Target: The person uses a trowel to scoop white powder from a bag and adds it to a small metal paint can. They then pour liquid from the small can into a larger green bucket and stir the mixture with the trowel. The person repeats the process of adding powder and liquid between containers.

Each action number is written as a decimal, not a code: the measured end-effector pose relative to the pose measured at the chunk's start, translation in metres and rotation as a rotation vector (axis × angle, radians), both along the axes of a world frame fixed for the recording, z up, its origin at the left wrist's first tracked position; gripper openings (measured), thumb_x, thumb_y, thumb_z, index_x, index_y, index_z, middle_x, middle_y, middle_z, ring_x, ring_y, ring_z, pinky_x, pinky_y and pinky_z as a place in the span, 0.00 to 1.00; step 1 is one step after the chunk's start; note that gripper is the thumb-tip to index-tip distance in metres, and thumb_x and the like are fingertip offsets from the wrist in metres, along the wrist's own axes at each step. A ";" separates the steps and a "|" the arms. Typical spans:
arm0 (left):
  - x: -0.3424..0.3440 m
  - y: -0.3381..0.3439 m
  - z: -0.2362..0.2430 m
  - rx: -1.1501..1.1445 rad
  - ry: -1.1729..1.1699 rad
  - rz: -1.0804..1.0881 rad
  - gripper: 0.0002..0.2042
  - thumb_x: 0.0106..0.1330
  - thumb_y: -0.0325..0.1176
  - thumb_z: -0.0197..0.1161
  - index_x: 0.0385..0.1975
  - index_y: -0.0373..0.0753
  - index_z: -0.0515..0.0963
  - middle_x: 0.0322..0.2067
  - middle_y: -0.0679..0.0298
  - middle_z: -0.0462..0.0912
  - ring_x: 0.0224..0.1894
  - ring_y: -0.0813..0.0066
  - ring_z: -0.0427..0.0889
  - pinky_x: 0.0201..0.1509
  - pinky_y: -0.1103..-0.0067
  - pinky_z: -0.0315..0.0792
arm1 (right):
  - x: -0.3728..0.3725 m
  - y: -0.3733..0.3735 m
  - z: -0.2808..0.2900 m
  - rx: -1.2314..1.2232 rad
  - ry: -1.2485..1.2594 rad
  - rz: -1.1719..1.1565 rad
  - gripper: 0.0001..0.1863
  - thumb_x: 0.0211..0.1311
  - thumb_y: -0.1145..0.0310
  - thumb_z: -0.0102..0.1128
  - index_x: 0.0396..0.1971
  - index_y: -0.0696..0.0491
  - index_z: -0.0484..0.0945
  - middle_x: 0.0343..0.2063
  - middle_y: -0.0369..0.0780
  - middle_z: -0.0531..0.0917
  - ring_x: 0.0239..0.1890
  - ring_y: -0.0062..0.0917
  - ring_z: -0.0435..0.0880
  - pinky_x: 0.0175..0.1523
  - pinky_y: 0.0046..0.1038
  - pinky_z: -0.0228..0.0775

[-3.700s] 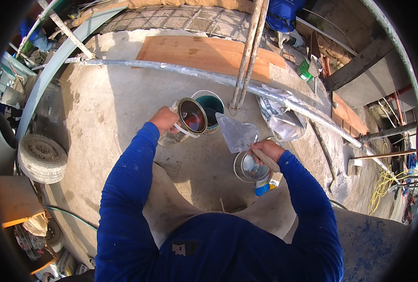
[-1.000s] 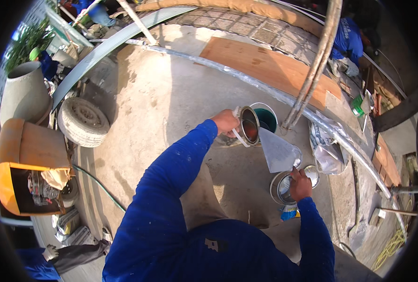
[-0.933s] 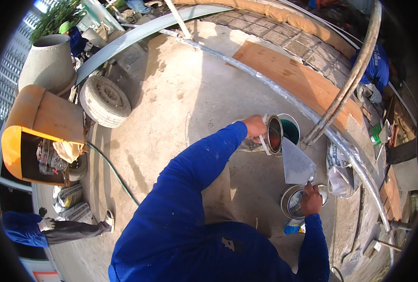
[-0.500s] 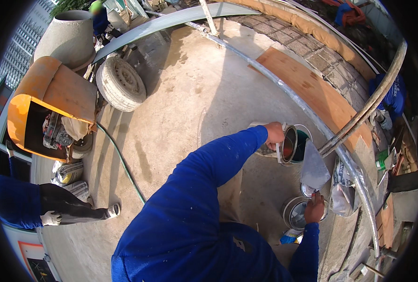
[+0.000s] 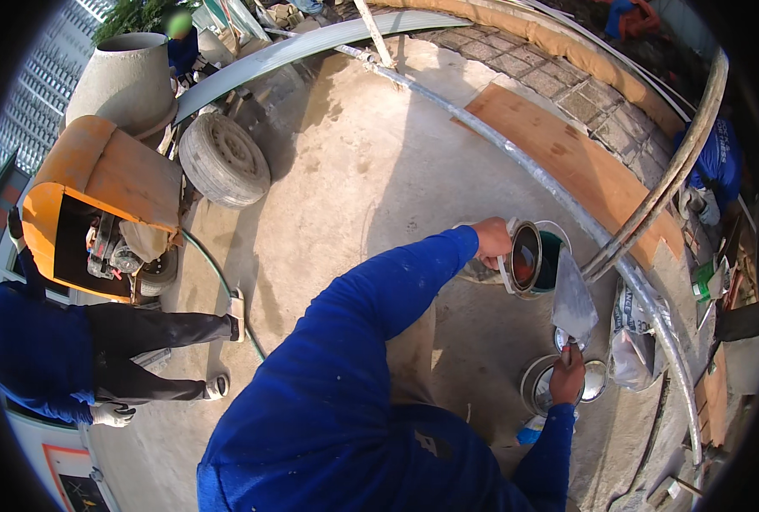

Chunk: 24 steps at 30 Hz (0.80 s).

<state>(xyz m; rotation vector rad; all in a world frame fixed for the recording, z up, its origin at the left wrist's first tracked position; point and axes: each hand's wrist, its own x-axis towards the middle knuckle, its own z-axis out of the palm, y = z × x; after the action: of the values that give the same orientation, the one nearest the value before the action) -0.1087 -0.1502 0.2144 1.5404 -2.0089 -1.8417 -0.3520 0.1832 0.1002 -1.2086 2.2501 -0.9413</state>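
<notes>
My left hand (image 5: 492, 241) is closed at the white handle of a tilted pail (image 5: 526, 249), whose open mouth shows a reddish-brown inside. Just behind that pail stands a dark green bucket (image 5: 552, 271) with a pale rim. In my right hand (image 5: 567, 377) is the handle of a grey pointed trowel (image 5: 574, 300), its blade held up close to the green bucket. Under my right wrist an open metal pail (image 5: 534, 384) stands on the concrete, partly hidden by the hand. A round shiny lid-like piece (image 5: 595, 381) lies beside it.
A long metal pipe (image 5: 559, 198) and a wooden pole (image 5: 685, 171) cross at the right, past a plastic sack (image 5: 634, 341) and a plywood sheet (image 5: 540, 154). At the left, a gloved co-worker (image 5: 43, 350) stands by an orange mixer (image 5: 111, 171) and green hose (image 5: 211, 260).
The trowel blade has turned to a narrower angle, and the pail in my left hand has tipped slightly. At the left, the co-worker has stepped inward, one foot now at the hose.
</notes>
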 end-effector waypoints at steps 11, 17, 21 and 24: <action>0.006 0.007 0.009 0.022 -0.039 0.024 0.11 0.69 0.25 0.58 0.39 0.20 0.81 0.34 0.49 0.87 0.29 0.62 0.89 0.31 0.70 0.88 | -0.008 -0.008 -0.006 -0.058 -0.038 0.085 0.28 0.57 0.75 0.65 0.60 0.62 0.80 0.50 0.56 0.85 0.55 0.53 0.84 0.61 0.45 0.74; 0.007 0.010 0.006 0.025 -0.021 0.042 0.12 0.72 0.27 0.56 0.41 0.20 0.79 0.33 0.50 0.86 0.25 0.64 0.87 0.27 0.70 0.84 | -0.007 -0.007 0.012 0.027 -0.110 0.041 0.28 0.57 0.75 0.65 0.61 0.64 0.80 0.52 0.58 0.86 0.56 0.52 0.85 0.62 0.41 0.74; 0.007 0.011 0.003 0.022 -0.014 0.056 0.12 0.73 0.27 0.56 0.44 0.20 0.78 0.33 0.50 0.86 0.25 0.64 0.87 0.25 0.69 0.83 | -0.009 -0.003 0.016 0.037 -0.114 0.035 0.29 0.57 0.76 0.66 0.61 0.65 0.79 0.51 0.58 0.87 0.55 0.52 0.86 0.61 0.39 0.75; 0.006 0.009 0.006 0.014 -0.032 0.043 0.12 0.73 0.27 0.55 0.43 0.20 0.78 0.33 0.50 0.86 0.25 0.64 0.87 0.25 0.69 0.82 | -0.014 0.002 0.003 -0.036 -0.091 0.040 0.29 0.57 0.73 0.67 0.60 0.62 0.80 0.50 0.55 0.87 0.54 0.52 0.86 0.60 0.43 0.75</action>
<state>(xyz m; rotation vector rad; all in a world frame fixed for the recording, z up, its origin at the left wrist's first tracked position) -0.1025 -0.1410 0.2207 1.6142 -1.9636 -1.8312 -0.3662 0.1850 0.1033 -1.1972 2.1396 -1.0048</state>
